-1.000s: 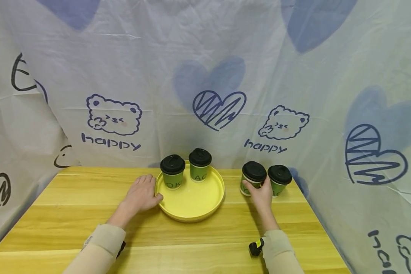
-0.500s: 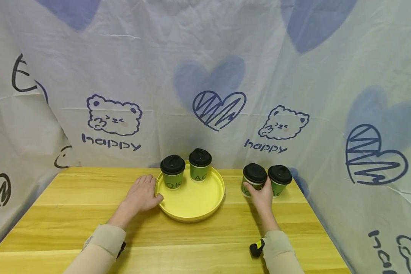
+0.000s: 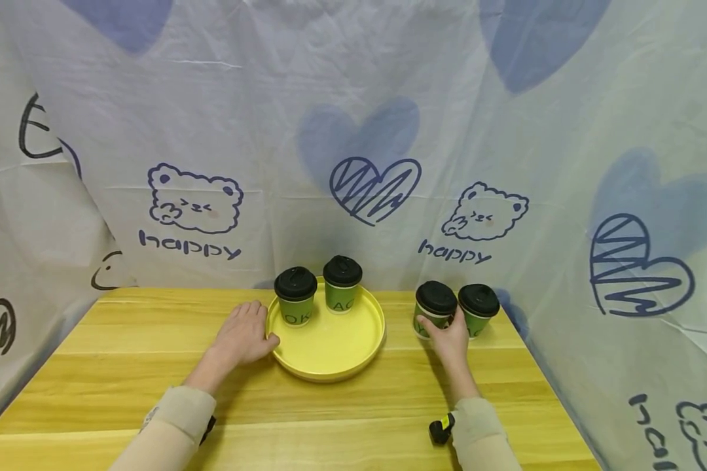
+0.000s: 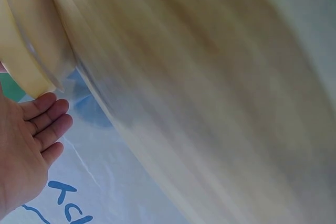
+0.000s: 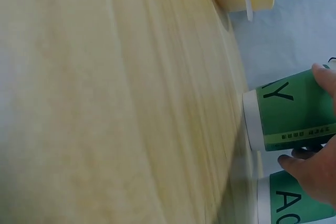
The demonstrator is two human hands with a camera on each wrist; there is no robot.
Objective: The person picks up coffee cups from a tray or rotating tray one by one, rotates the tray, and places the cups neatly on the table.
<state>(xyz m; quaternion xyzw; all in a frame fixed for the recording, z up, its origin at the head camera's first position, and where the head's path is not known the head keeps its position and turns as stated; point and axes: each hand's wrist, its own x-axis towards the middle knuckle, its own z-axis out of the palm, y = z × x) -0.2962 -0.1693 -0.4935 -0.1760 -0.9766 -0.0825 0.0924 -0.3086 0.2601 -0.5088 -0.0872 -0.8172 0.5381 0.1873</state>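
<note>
My right hand grips a green paper cup with a black lid, thumb on one side and fingers on the other. In the right wrist view that cup shows a "Y", its white base at the table surface. Close on its right stands a similar cup, near the backs of my fingers. My left hand lies against the left rim of a round yellow tray, fingers fairly straight. In the left wrist view the fingertips touch the tray's edge; the thumb is hidden.
Two more lidded green cups stand on the tray: one marked "OK" at left, another behind it. The wooden table ends at a printed cloth hanging at the back and sides.
The cup in my right hand has come down very slightly since the first frame. My left hand and the tray hold still; the head view has shifted a little.
</note>
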